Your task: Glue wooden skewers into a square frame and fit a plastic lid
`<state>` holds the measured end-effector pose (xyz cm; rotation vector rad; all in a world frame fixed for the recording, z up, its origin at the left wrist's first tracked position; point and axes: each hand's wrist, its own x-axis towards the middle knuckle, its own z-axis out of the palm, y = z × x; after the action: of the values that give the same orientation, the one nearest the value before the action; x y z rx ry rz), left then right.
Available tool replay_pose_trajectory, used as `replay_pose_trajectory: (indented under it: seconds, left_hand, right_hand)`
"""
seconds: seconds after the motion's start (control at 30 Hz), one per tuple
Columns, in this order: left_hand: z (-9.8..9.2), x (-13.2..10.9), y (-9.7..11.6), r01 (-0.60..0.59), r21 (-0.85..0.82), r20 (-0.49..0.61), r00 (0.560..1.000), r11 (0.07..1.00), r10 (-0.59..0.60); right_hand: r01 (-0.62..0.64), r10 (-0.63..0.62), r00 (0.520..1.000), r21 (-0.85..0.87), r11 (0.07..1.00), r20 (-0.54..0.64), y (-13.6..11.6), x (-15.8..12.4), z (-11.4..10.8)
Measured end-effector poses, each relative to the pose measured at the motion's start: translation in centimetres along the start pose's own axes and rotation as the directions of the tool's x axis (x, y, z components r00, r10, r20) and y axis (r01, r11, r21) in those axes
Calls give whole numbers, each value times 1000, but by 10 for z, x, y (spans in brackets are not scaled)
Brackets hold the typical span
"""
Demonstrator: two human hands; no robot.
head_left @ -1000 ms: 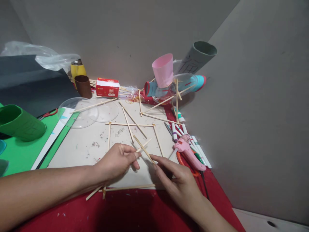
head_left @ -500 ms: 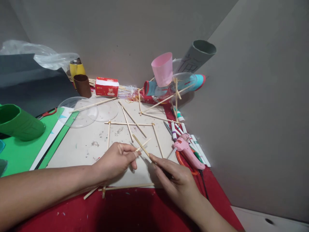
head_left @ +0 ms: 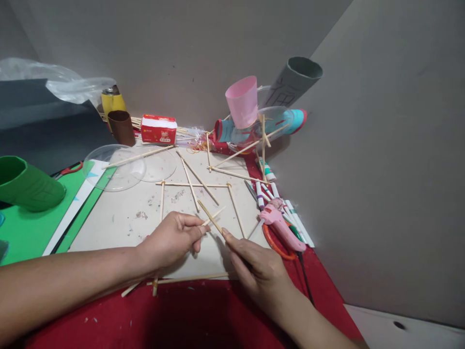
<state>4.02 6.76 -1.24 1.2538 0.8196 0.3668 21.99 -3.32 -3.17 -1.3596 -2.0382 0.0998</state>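
My left hand [head_left: 181, 237] pinches a thin pale wooden stick [head_left: 219, 212] that points up and to the right. A second wooden stick [head_left: 209, 215] is gripped by my right hand [head_left: 254, 264], slanting up and to the left. The two cross between my hands, above a pale board [head_left: 123, 218]. Under and around my hands lies a frame of sticks [head_left: 196, 184], its corners bound with what look like rubber bands. Two loose sticks [head_left: 198, 177] lie across its far bar.
Right of my hands are a pink glue gun [head_left: 281, 225] and several markers [head_left: 298, 223]. Farther back stand a stick structure with a pink cup [head_left: 242, 102], a grey tube [head_left: 296, 80] and a red tissue pack [head_left: 159, 130]. A green tube [head_left: 31, 186] and clear discs [head_left: 114, 168] are on the left.
The whole view has shifted slightly. My hands keep hold of the two crossed sticks in nearly the same position.
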Motion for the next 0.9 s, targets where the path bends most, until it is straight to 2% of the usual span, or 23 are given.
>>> replay_pose_trajectory:
  seconds: [0.67, 0.9]
  left_hand:
    - [-2, 3, -12, 4, 53, -44, 999, 999, -1]
    - [-1, 5, -10, 53, 55, -71, 996, 997, -49]
  right_hand:
    - [-24, 27, 998, -38, 999, 60, 4, -2, 8]
    - [-90, 89, 991, 7, 996, 101, 5, -3, 9]
